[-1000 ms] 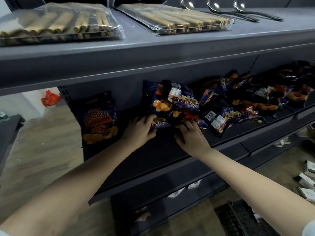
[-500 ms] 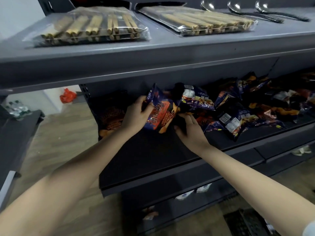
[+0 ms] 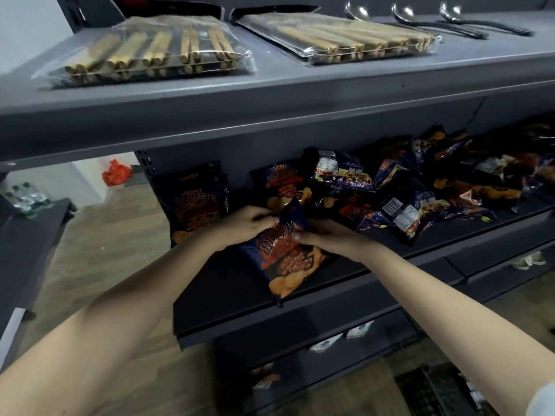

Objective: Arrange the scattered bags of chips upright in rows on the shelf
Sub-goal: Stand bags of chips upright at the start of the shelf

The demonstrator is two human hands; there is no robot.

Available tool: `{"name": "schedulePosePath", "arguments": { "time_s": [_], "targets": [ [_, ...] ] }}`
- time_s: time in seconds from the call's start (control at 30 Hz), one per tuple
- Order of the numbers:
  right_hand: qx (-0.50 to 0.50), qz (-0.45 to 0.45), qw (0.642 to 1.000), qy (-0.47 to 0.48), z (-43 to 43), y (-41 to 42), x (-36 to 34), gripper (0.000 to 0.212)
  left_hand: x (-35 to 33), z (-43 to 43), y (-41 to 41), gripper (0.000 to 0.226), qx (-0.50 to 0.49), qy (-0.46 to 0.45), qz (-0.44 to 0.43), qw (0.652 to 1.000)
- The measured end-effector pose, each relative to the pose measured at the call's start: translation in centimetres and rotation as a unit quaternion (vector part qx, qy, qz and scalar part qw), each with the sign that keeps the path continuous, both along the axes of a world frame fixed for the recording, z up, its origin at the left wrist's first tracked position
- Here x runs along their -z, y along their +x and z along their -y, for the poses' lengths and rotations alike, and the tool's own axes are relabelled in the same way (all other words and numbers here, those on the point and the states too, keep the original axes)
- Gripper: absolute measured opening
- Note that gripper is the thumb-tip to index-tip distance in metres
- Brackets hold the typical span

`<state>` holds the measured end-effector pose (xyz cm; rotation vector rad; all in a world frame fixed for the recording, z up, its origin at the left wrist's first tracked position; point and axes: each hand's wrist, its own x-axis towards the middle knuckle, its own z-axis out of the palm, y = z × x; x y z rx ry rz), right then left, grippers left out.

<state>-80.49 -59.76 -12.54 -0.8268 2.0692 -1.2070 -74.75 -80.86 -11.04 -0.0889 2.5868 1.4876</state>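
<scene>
Both hands hold one dark blue chip bag (image 3: 285, 259) by its top edge, near the front of the dark middle shelf (image 3: 228, 292). My left hand (image 3: 244, 225) grips the bag's upper left corner, my right hand (image 3: 329, 237) its upper right. The bag leans forward, printed face up. Two chip bags stand upright at the back: one at the far left (image 3: 196, 202), another (image 3: 283, 187) just behind my hands. To the right lies a loose heap of scattered chip bags (image 3: 435, 190), flat and overlapping.
The grey upper shelf (image 3: 270, 94) overhangs the bags and carries two clear packs of wafer rolls (image 3: 156, 52) and three metal spoons (image 3: 435, 21). Lower shelves hold small packets (image 3: 339, 340). A black crate (image 3: 432, 391) sits on the wooden floor at the bottom right.
The bag my left hand held up near the back now sits lower and nearer the shelf front. My right hand has come onto its top edge. The view has shifted left.
</scene>
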Motion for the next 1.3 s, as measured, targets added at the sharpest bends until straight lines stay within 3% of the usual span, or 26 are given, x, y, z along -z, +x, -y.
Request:
{"name": "schedulePosePath", "arguments": {
  "time_s": [0.07, 0.23, 0.33, 0.43, 0.57, 0.73, 0.9, 1.03, 1.2, 1.3],
  "targets": [
    [-0.045, 0.057, 0.997, -0.004, -0.3, 0.5, 0.5, 0.04, 0.1, -0.1, -0.1, 0.022, 0.021, -0.016, 0.004, 1.0],
    [0.016, 0.071, 0.997, -0.041, -0.4, 1.0, 2.3, 0.059, 0.2, 0.2, 0.0, 0.037, -0.003, -0.011, 0.006, 1.0],
    [0.045, 0.058, 0.996, -0.055, -0.2, 0.8, 2.3, 0.053, 0.0, 0.6, -0.2, 0.018, -0.042, -0.021, -0.05, 0.998],
    [0.135, 0.062, 0.984, -0.101, 0.3, 0.0, 1.7, 0.045, -0.5, 1.0, -0.1, 0.009, -0.129, 0.067, -0.097, 0.984],
    [0.251, 0.087, 0.946, -0.184, 1.7, -0.5, 0.8, 0.023, -0.9, 1.5, 0.4, 0.031, -0.198, 0.177, -0.114, 0.957],
    [0.266, 0.088, 0.934, -0.223, 4.8, 0.1, 0.8, 0.017, 0.1, 0.9, 2.2, 0.052, -0.186, 0.115, -0.106, 0.97],
    [0.257, 0.072, 0.935, -0.233, 7.6, 1.0, 0.9, 0.043, 0.9, 1.6, 2.8, 0.061, -0.273, 0.082, -0.145, 0.947],
    [0.234, 0.012, 0.948, -0.217, 9.5, 1.4, 0.5, 0.045, 0.8, 2.8, 4.2, 0.062, -0.32, 0.105, -0.191, 0.922],
    [0.186, -0.061, 0.958, -0.21, 12.1, 2.9, 0.6, 0.062, 1.7, 3.6, 6.6, 0.041, -0.386, 0.128, -0.231, 0.884],
    [0.165, -0.085, 0.963, -0.194, 13.1, 4.1, 1.3, 0.072, 2.3, 4.0, 8.0, 0.04, -0.409, 0.119, -0.23, 0.875]
  ]
}}
